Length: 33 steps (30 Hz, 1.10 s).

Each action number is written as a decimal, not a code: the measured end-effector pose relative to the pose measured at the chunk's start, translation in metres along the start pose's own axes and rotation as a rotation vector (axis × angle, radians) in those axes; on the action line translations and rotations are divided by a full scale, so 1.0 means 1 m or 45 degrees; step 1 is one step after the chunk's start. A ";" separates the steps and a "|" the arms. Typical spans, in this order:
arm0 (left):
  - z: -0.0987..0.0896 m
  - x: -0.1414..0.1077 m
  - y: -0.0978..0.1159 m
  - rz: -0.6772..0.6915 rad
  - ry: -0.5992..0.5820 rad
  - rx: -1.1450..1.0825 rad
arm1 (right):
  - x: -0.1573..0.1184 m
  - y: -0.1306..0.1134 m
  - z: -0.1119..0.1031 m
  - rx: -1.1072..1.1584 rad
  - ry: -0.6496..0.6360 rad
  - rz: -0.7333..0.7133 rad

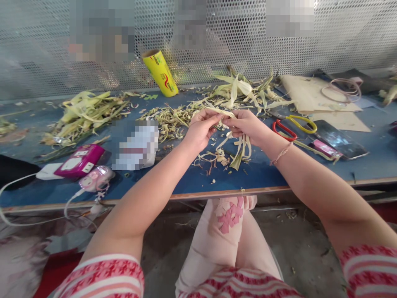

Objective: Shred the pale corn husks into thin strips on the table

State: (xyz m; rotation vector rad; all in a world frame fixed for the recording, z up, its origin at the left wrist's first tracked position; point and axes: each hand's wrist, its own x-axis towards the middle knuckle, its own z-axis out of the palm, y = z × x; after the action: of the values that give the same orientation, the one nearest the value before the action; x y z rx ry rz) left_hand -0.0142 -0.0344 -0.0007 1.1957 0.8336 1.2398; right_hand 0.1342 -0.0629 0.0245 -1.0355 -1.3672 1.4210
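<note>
Over the middle of the blue table, my left hand (203, 127) and my right hand (243, 124) meet almost fingertip to fingertip. Both pinch a pale strip of dried husk (228, 113), which looks like corn husk. More husk strips (243, 151) hang below my right hand, their lower ends near the tabletop. Whether these are joined to the pinched strip is hidden by the fingers. Small husk scraps (220, 158) lie beneath my hands. Just behind them spreads a heap of shredded husk (169, 120).
A husk pile (89, 109) lies left, another (238, 89) at the back. A yellow wrap roll (161, 74) leans by the perforated metal screen (242, 49). Scissors (291, 124), a phone (341, 138) and cardboard (316, 97) lie right. A purple power adapter (80, 160) and white cable sit left.
</note>
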 end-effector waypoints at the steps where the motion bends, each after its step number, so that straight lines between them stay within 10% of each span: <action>1: 0.000 0.000 0.001 -0.012 0.010 -0.008 | -0.001 -0.001 0.000 0.008 -0.001 0.000; 33: 0.004 -0.006 0.005 0.114 -0.065 0.124 | 0.000 0.000 0.001 -0.037 0.102 -0.020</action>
State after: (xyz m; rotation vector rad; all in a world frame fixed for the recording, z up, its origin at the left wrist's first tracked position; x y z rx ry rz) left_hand -0.0123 -0.0413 0.0045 1.3505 0.8184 1.2472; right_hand 0.1329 -0.0630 0.0247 -1.0866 -1.3387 1.3378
